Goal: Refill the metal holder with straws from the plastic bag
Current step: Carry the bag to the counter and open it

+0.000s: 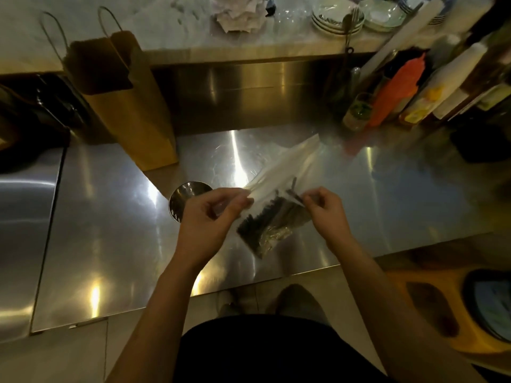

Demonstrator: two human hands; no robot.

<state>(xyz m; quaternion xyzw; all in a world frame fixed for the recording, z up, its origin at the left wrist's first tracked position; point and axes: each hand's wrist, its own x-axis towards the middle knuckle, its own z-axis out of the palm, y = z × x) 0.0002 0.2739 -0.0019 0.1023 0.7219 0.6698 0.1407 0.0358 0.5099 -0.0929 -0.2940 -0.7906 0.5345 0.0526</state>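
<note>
A clear plastic bag (279, 175) lies slanted over the steel counter (110, 239), with a bundle of black straws (262, 219) in its near end. My left hand (213, 217) pinches the bag's left edge. My right hand (326, 211) pinches the right edge, so the bag is held between both hands just above the counter. One dark straw tip (293, 185) pokes up near my right fingers. The round metal holder (185, 194) stands on the counter just left of my left hand, partly hidden by it; its inside looks dark.
A brown paper bag (124, 100) with handles stands at the back left. Sauce bottles, one of them orange (395, 98), crowd the back right. Stacked plates (337, 17) and crumpled paper (240, 15) sit on the raised shelf. The counter's front edge runs just below my wrists.
</note>
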